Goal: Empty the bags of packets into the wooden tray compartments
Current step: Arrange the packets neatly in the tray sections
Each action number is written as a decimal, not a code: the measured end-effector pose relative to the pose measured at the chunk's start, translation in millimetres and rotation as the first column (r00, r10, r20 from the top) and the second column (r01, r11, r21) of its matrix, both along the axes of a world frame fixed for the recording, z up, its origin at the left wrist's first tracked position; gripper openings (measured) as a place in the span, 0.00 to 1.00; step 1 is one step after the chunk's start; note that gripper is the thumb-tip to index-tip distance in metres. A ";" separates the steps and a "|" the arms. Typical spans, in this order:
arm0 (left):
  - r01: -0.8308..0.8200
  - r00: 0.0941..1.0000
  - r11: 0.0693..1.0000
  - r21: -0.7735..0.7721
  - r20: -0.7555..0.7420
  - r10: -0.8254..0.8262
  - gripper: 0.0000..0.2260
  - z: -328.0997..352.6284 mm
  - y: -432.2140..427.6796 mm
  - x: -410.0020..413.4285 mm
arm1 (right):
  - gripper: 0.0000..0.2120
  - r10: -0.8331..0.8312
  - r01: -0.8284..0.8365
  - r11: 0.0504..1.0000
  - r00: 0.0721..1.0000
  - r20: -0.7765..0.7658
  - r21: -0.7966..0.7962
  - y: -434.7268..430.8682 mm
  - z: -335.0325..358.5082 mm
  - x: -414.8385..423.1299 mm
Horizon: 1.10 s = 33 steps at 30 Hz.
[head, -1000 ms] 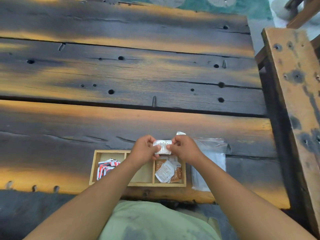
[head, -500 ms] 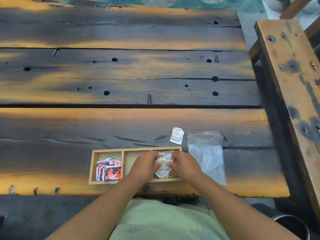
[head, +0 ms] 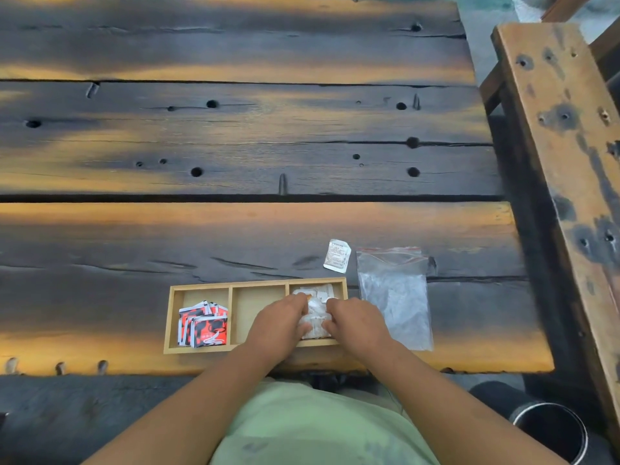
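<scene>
A wooden tray (head: 259,284) with three compartments lies at the table's near edge. Its left compartment holds several red, black and white packets (head: 204,325). The middle compartment shows bare wood. The right compartment holds white packets (head: 315,308). My left hand (head: 280,325) and my right hand (head: 355,325) both reach into the right compartment, fingers curled round the white packets between them. One white packet (head: 337,256) lies loose on the table behind the tray. A flat clear zip bag (head: 394,297) with a red seal strip lies right of the tray.
The dark plank table (head: 235,142) stretches far ahead of the tray. A wooden bench (head: 563,135) runs along the right side. A dark round metal container (head: 550,431) stands on the floor at bottom right.
Both hands came down from above the tray's far edge into the right compartment with a white packet. They now press among the white packets there.
</scene>
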<state>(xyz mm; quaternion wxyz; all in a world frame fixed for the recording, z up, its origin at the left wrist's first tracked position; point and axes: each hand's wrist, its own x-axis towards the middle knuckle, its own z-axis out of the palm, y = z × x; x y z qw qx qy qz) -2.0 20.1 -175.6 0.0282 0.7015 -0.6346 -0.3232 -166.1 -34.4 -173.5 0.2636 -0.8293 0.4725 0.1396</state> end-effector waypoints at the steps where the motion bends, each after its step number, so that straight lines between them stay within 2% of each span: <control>1: 0.002 1.000 1.000 0.000 0.002 -0.002 0.10 -0.2 -0.8 -0.3 | 0.10 0.000 0.000 1.000 1.000 0.001 -0.006 -0.3 -0.6 -0.1; 7: -0.009 1.000 0.999 0.038 -0.021 0.010 0.10 -4.0 -3.9 1.6 | 0.09 -0.001 0.001 1.000 1.000 0.015 0.023 -4.6 -1.5 -0.5; 12: -0.004 0.994 0.987 0.160 -0.110 0.022 0.05 -0.1 -14.5 10.3 | 0.11 -0.024 0.022 0.998 0.999 0.039 0.060 -9.5 6.9 0.2; 15: -0.082 0.982 0.986 0.148 -0.158 0.105 0.01 4.6 -22.1 17.4 | 0.11 -0.082 0.081 0.997 0.992 0.095 0.007 -18.9 17.2 -1.6; 20: -0.163 0.970 0.980 0.114 -0.164 0.180 0.04 7.4 -46.3 19.2 | 0.05 -0.155 0.157 0.988 0.977 0.146 -0.005 -63.8 22.2 -2.4; 26: -0.158 0.971 0.984 0.084 -0.166 0.170 0.05 -0.5 -91.1 7.5 | 0.07 -0.187 0.199 0.978 0.971 0.148 -0.066 -121.5 5.7 7.0; 29: -0.173 0.967 0.978 0.115 -0.168 0.190 0.03 -13.9 -112.2 0.2 | 0.09 -0.175 0.179 0.983 0.980 0.094 -0.036 -140.2 -4.9 14.0; 31: -0.226 0.949 0.961 0.161 -0.187 0.255 0.01 -24.2 -121.7 -4.8 | 0.10 -0.143 0.143 0.990 0.989 0.041 -0.005 -147.9 -13.5 17.8; 33: -0.299 0.912 0.931 0.208 -0.225 0.343 0.07 -33.1 -126.9 -10.8 | 0.11 -0.128 0.127 0.991 0.992 0.014 0.031 -152.8 -21.2 20.3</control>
